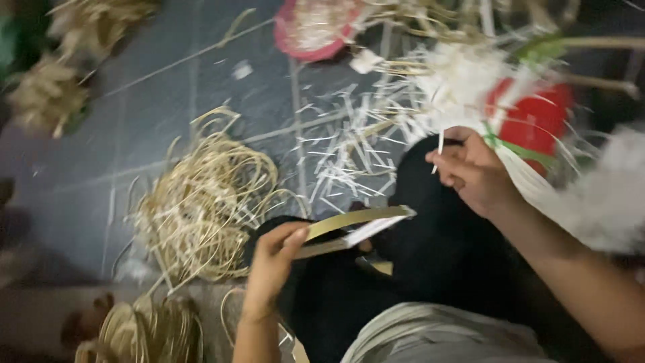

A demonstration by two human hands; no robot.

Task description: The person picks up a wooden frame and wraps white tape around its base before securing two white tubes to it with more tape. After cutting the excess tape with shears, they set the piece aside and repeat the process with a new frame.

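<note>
Your left hand (275,259) holds a strip (356,218) over your lap; coiled cane (208,202) lies left on the floor (154,87), scraps (349,148) ahead, your right hand (474,171) beyond.

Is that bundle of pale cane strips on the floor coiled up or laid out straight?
Coiled: the cane strips curl in loose loops on the tiled floor.

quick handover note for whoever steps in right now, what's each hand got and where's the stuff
Left hand: grip closed on flat tan cane strips, held over the lap.
Right hand: pinching a thin pale sliver between fingertips.
Around: loose coil of split cane on the grey tiled floor to the left, pale trimmings scattered ahead, a red and green object past the right hand, more coils near the left elbow.
Done: many trimmings already lie cut.
Left: the strips are still in hand; the picture is blurred, so finer detail is unclear.
</note>
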